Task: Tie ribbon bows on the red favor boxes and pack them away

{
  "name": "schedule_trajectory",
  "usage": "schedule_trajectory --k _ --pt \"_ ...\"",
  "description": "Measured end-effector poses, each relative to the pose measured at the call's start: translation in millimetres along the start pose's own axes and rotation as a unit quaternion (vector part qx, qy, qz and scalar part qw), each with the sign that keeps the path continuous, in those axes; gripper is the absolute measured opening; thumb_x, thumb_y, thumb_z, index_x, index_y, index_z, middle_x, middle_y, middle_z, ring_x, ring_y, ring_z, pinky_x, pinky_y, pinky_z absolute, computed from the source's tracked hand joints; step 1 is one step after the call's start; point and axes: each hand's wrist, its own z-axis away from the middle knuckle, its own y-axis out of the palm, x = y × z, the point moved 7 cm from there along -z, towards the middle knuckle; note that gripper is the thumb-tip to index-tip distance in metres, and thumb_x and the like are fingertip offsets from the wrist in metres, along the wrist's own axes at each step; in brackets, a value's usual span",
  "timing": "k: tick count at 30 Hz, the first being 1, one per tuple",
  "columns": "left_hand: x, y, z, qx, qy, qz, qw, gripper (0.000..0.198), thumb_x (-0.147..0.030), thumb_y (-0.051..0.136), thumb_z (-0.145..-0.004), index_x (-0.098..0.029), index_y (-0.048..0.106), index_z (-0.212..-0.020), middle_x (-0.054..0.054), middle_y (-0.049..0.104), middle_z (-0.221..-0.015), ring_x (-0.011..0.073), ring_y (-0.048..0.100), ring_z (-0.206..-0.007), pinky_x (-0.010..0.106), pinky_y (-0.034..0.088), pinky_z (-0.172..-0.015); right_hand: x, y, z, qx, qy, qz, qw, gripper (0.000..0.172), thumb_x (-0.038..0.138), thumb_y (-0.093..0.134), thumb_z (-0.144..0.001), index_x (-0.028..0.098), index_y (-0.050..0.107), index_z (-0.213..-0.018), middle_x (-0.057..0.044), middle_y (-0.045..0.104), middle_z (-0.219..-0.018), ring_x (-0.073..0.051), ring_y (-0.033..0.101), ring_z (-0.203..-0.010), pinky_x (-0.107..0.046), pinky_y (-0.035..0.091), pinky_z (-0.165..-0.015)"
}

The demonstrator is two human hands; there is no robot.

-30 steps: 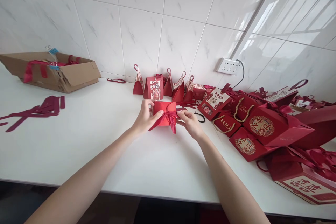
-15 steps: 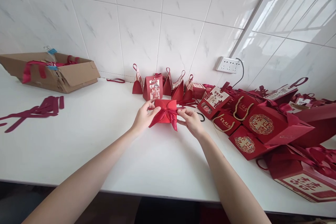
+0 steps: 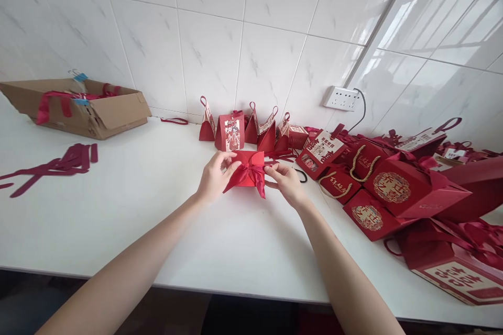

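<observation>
A small red gift box (image 3: 251,157) sits on the white table in front of me, with a dark red satin ribbon (image 3: 258,180) tied in a bow across its top. My left hand (image 3: 215,174) is closed at the bow's left side, thumb and fingers pinching a ribbon loop by the box's corner. On the other side, my right hand (image 3: 286,180) pinches the ribbon's right part between thumb and fingers. Two ribbon tails hang down over the front of the box. The fingers partly cover the box's sides.
Several red boxes (image 3: 393,188) are piled along the right. Small upright red gift boxes (image 3: 231,133) line the tiled wall beside a power strip (image 3: 343,98). At left stand a cardboard box (image 3: 121,110) with ribbons and a heap of loose ribbon strips (image 3: 73,159) on the white table (image 3: 129,209).
My left hand has shifted slightly and its fingers have closed in on the bow's left loop. The right hand stays nearly still at the ribbon, and the box has barely moved.
</observation>
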Motion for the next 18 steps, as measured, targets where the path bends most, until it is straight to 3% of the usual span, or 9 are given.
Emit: schedule_trajectory --k 4,10,18 --pt "1.0 -1.5 -1.8 0.009 -0.023 -0.026 0.999 0.02 -0.04 0.058 -0.079 -0.02 0.056 -0.082 -0.001 0.058 -0.072 0.0128 0.055 -0.068 0.028 0.049 -0.068 1.0 0.0 -0.6 -0.008 -0.01 -0.002 1.0 0.044 0.051 0.077 -0.057 0.016 0.05 -0.059 -0.001 0.06 -0.081 -0.015 0.058 -0.081 -0.037 0.055 -0.077" --pt "-9.4 -0.8 -3.9 0.025 0.007 -0.004 1.0 0.018 -0.036 0.059 -0.077 -0.02 0.051 -0.078 -0.001 0.059 -0.078 0.0127 0.056 -0.071 0.027 0.047 -0.069 1.1 0.2 -1.9 -0.004 -0.021 -0.012 1.0 0.044 0.052 0.075 -0.06 0.016 0.051 -0.061 -0.001 0.058 -0.082 -0.015 0.057 -0.082 -0.036 0.057 -0.077" --pt "-1.1 0.4 -3.3 0.025 -0.061 0.032 0.997 0.018 -0.038 0.056 -0.079 -0.021 0.05 -0.081 -0.001 0.057 -0.078 0.0122 0.054 -0.069 0.026 0.045 -0.065 4.2 1.1 0.6 -0.014 -0.042 0.012 0.999 0.042 0.051 0.075 -0.061 0.016 0.054 -0.063 -0.002 0.06 -0.082 -0.015 0.058 -0.081 -0.037 0.058 -0.076"
